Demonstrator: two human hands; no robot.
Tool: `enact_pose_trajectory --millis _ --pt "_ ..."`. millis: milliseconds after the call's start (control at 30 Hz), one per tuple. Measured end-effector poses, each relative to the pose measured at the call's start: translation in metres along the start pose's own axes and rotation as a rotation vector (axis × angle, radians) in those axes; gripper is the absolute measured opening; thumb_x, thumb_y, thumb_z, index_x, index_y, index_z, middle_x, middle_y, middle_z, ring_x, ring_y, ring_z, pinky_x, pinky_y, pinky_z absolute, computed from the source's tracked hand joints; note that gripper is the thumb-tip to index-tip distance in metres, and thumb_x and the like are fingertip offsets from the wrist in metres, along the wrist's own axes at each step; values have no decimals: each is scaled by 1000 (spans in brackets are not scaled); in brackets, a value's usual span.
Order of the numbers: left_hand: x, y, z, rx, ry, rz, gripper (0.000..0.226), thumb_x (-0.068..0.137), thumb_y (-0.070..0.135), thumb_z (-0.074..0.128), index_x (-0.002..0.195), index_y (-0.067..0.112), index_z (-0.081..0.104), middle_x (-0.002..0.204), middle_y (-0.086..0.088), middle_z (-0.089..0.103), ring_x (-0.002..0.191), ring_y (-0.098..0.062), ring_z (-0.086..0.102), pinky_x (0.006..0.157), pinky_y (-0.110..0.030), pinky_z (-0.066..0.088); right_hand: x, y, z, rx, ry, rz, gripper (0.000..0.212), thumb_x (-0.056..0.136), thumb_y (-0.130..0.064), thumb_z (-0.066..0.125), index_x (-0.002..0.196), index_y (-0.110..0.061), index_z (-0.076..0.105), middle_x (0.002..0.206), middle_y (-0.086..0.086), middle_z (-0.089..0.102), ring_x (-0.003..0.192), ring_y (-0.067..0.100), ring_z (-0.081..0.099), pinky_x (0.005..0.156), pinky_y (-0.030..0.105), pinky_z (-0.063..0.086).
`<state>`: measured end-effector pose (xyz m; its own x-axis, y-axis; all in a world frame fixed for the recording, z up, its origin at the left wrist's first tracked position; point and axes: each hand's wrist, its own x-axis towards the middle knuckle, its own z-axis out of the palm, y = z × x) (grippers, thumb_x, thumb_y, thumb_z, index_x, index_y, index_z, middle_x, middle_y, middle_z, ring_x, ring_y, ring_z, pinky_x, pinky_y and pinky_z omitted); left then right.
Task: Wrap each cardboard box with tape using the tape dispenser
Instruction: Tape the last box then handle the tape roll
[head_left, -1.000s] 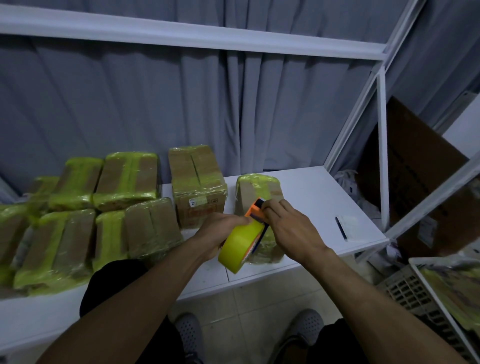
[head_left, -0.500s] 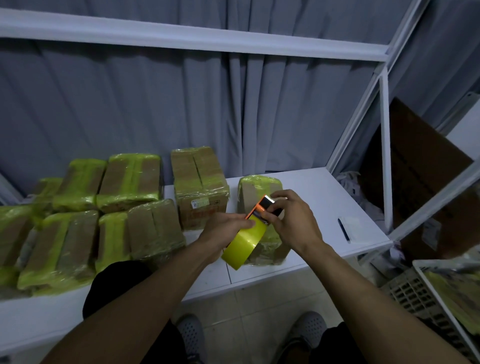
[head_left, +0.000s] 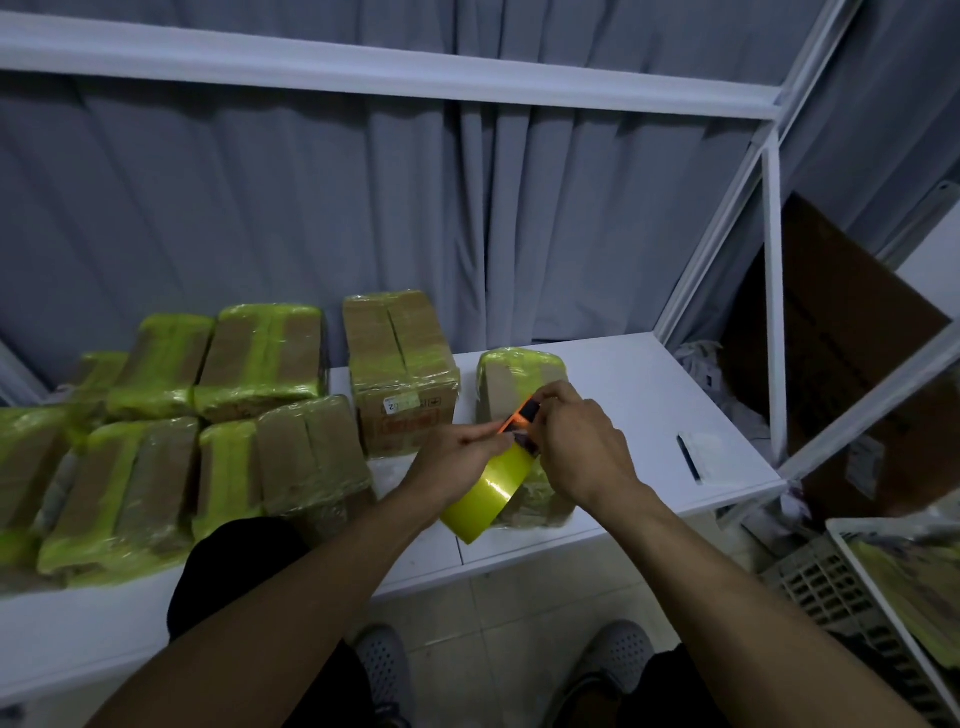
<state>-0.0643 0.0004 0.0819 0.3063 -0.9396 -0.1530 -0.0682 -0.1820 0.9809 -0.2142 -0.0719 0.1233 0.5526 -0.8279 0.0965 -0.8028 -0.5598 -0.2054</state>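
Note:
A yellow-green tape roll (head_left: 485, 493) sits in an orange and black tape dispenser (head_left: 521, 423), held above the shelf's front edge. My left hand (head_left: 457, 454) grips the roll and dispenser from the left. My right hand (head_left: 582, 447) pinches the dispenser's top end from the right. Just behind the hands lies a cardboard box (head_left: 511, 376) partly wrapped in yellow-green tape, its near half hidden by the roll and my right hand.
Several taped boxes (head_left: 156, 452) are piled on the left of the white shelf (head_left: 649, 395), and a taller brown box (head_left: 402, 374) stands at the middle. A pen and white slip (head_left: 696, 454) lie at right. A grey crate (head_left: 841, 603) stands on the floor at lower right.
Both hands have lifted the dispenser slightly and shifted it a little right. My right fingers have moved up onto the dispenser's top end.

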Motion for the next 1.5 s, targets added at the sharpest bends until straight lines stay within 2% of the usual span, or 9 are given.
enact_pose_trajectory --millis 133,333,633,867,967,1067,1200,1333,1500 --pt "3 -1 6 27 73 22 29 92 30 68 121 26 70 100 25 68 82 12 54 70 -8 40 -1 -6 1 -55 23 -22 26 106 -21 50 128 -9 57 141 3 44 106 29 50 69 36 36" --pt "3 5 13 -20 175 23 20 89 31 72 108 26 74 74 32 67 78 5 60 71 -22 47 3 2 7 301 132 63 7 98 -10 57 105 -8 60 106 -4 50 99 24 59 72 14 36" --pt "5 1 5 32 156 56 22 90 33 70 112 33 72 83 24 73 79 3 61 71 -24 47 4 1 -8 334 88 32 14 98 -19 68 101 -10 78 150 -3 42 108 20 63 91 29 47" --pt "3 0 0 59 83 160 30 91 26 71 121 29 69 82 27 69 88 -2 63 81 -29 51 15 -3 -16 124 7 43 15 96 -19 70 100 -7 78 146 2 48 112 26 57 82 32 46" --pt "1 4 -1 49 29 148 35 87 35 75 114 53 64 85 15 66 86 -2 61 86 -27 49 12 -10 -14 130 57 46 15 98 -16 63 105 -5 72 145 0 51 99 29 65 76 30 44" --pt "0 12 0 103 -42 101 40 81 40 79 114 55 62 90 7 73 81 -4 68 84 -25 53 9 -12 -8 30 114 22 16 100 -13 56 113 -15 66 152 1 49 123 32 57 91 40 49" --pt "5 21 6 274 78 157 20 81 48 75 98 38 77 80 -10 73 78 -22 68 63 -26 45 14 -3 -7 -181 307 -139 9 89 -10 70 90 -12 78 154 4 50 154 37 20 122 55 20" --pt "10 28 12 320 125 115 29 80 53 74 92 26 79 56 3 57 46 -5 48 45 -14 32 18 1 -22 -44 278 64 8 89 -19 71 86 -15 77 150 -5 43 134 31 26 99 44 28" --pt "12 30 16 427 78 93 38 79 55 73 71 18 73 55 -6 52 49 -13 50 51 -25 34 22 0 -22 -15 189 105 14 89 -27 77 79 -17 72 145 -6 40 128 27 28 86 37 22"
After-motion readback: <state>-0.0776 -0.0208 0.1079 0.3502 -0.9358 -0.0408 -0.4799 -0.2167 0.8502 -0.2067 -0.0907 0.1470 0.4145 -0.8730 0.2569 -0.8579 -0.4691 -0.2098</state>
